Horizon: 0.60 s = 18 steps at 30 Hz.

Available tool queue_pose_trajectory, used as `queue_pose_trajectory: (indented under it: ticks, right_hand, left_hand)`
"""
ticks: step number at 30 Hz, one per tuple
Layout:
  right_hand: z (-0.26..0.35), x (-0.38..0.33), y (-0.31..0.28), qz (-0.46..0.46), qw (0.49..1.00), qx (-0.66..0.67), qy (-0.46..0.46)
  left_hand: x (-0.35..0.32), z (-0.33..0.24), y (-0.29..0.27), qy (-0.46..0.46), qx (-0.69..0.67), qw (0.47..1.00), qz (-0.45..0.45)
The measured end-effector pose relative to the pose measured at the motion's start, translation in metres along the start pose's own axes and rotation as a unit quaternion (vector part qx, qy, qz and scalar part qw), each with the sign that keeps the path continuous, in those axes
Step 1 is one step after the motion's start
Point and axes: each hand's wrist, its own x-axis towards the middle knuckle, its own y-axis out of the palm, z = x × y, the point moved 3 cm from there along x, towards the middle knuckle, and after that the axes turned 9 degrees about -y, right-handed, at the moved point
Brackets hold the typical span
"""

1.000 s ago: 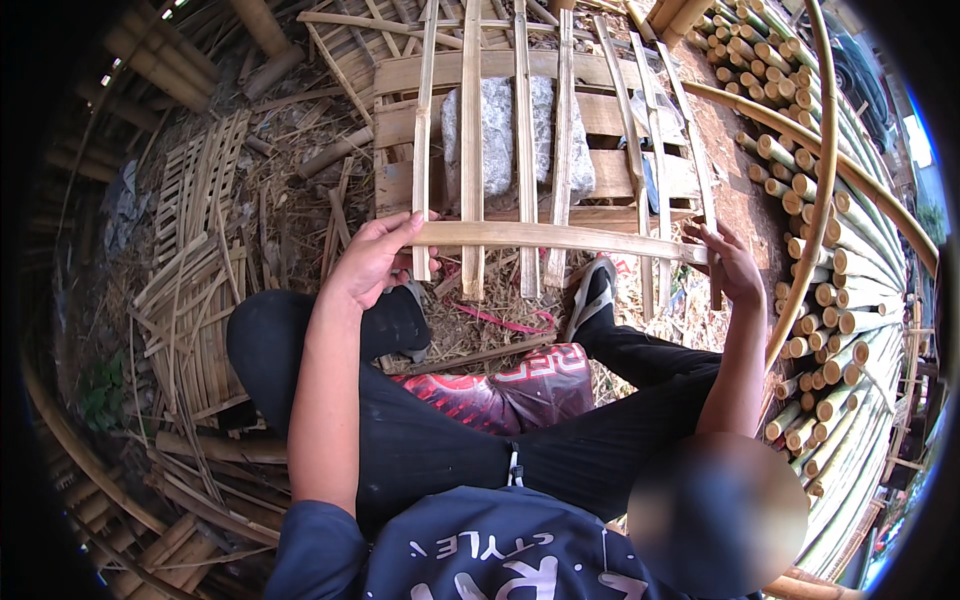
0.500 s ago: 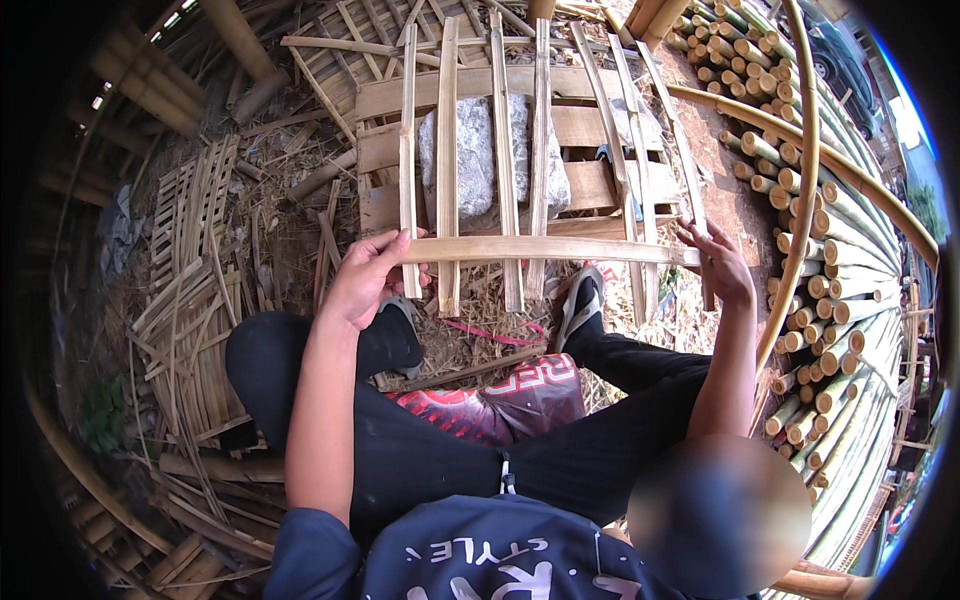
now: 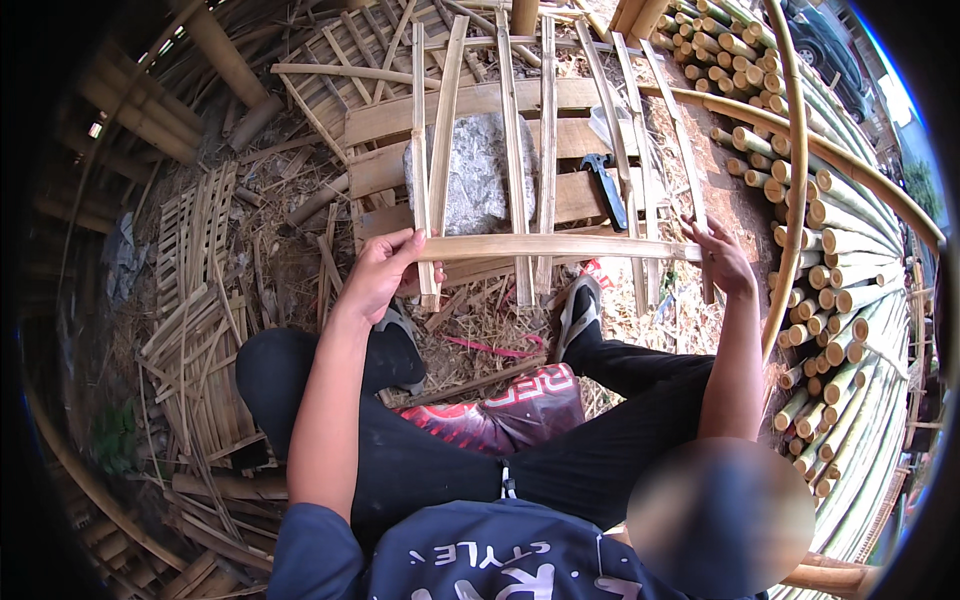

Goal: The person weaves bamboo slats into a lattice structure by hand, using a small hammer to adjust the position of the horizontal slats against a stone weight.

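I sit on the ground with a frame of several upright bamboo slats (image 3: pixel 500 130) in front of me. A horizontal bamboo strip (image 3: pixel 560 246) lies across the slats' lower ends. My left hand (image 3: pixel 380 272) grips the strip's left end, beside the leftmost slat. My right hand (image 3: pixel 722 258) holds the strip's right end against the rightmost slats. The slats rest on wooden planks (image 3: pixel 470 100) and a grey stone block (image 3: pixel 475 185).
A blue-handled tool (image 3: pixel 606 185) lies on the planks behind the slats. Stacked bamboo poles (image 3: pixel 850 270) fill the right side, with a long curved pole (image 3: pixel 795 180) over them. Loose slats and a small lattice panel (image 3: pixel 200 230) lie on the left. Shavings cover the ground.
The view has tilted so the frame sits lower and closer. Both hands stay on the ends of the horizontal strip, which has shifted slightly down the slats.
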Motion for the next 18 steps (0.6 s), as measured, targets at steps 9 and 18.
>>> queue_pose_trajectory:
  ticks: [9, 18]
  right_hand:
    - [0.009, -0.004, -0.001, 0.001, 0.998, 0.060, 0.012]
    - [0.029, 0.005, -0.069, -0.004, 0.999, 0.011, -0.040]
  left_hand:
    - [0.002, -0.001, 0.012, -0.019, -0.058, 0.998, 0.001]
    - [0.017, -0.023, 0.056, 0.045, -0.079, 0.995, 0.049]
